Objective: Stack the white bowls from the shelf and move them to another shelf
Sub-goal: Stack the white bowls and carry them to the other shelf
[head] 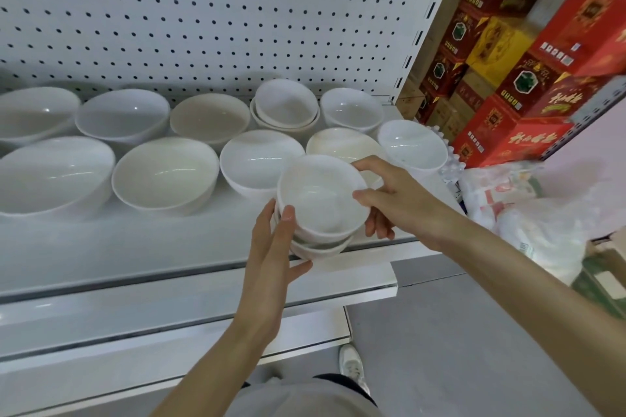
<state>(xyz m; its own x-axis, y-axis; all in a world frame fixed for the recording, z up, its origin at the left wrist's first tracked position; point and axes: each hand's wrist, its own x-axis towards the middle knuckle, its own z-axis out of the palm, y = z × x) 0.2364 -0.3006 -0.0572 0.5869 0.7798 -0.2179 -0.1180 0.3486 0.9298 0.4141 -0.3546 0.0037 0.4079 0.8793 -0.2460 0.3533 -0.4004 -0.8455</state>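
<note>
Over the front edge of the white shelf [135, 247], at five o'clock from the bowl rows, a stack of small white bowls [321, 200] is held off the surface between both hands (the uppermost one is empty). The left grip [271, 247] is closed round the stack's nine-o'clock side, thumb under the bottom. The right grip [396, 200] is clamped on the stack's top rim at three o'clock, thumb and forefinger pinching it. At twelve o'clock, two rows of loose bowls [261, 159] sit on the shelf, all empty; one back-row bowl [286, 105] nests in others. Red cartons [508, 132] stand at two o'clock.
</note>
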